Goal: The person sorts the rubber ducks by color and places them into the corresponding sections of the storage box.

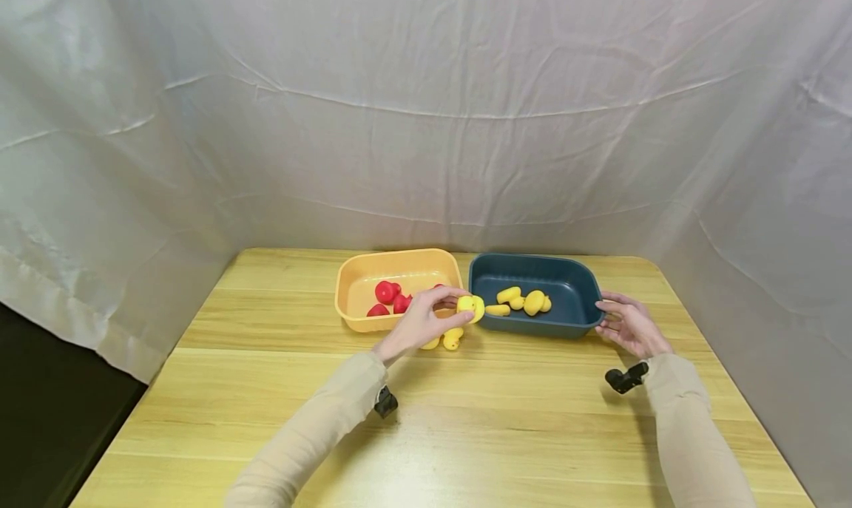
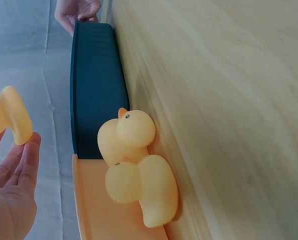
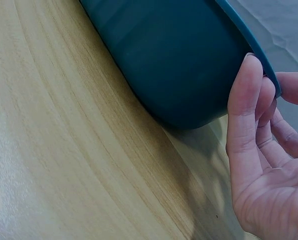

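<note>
My left hand [image 1: 421, 319] pinches a yellow rubber duck [image 1: 470, 309] between thumb and fingers, raised near the gap between two bins. In the left wrist view the held duck [image 2: 15, 116] shows at the left edge. Below this hand, two more yellow ducks [image 2: 158, 187] sit on the table against the front of the orange bin [image 1: 351, 320]. My right hand [image 1: 629, 326] grips the right end of the dark blue bin [image 1: 532, 329]; in the right wrist view, its fingers and thumb take the rim [image 3: 249, 37] from both sides.
Several red toys [image 1: 386, 292] lie inside the orange bin. Several yellow toys [image 1: 534, 302] lie in the blue one. Both bins stand side by side towards the back of the wooden table [image 1: 492, 434], with a pale curtain [image 1: 426, 160] behind.
</note>
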Demonstrator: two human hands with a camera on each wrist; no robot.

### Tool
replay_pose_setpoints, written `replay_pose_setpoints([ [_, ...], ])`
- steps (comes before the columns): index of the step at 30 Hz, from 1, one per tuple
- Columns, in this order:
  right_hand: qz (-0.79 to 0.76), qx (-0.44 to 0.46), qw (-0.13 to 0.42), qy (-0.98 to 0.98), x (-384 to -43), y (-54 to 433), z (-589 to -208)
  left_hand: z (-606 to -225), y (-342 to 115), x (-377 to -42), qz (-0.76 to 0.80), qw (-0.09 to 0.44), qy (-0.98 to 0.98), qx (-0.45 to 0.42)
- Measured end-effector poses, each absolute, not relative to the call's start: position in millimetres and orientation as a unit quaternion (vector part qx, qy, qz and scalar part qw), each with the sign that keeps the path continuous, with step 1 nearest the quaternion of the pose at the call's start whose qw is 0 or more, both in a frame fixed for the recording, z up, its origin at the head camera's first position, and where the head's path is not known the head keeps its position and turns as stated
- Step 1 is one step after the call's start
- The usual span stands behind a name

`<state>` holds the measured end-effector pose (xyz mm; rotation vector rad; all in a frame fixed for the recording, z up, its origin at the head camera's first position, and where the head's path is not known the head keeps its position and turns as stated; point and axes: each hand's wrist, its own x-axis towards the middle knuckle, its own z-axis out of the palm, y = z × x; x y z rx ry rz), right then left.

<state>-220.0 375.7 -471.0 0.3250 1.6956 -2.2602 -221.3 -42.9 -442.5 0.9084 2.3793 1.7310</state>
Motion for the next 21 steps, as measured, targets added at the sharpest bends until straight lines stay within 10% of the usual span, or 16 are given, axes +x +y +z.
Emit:
replay_pose_setpoints([
  [21, -0.782, 0.111, 0.148, 0.595, -219.3, 376.8, -470.7, -433.4, -4.0, -234.9, 0.557, 0.068, 0.779, 0.281],
])
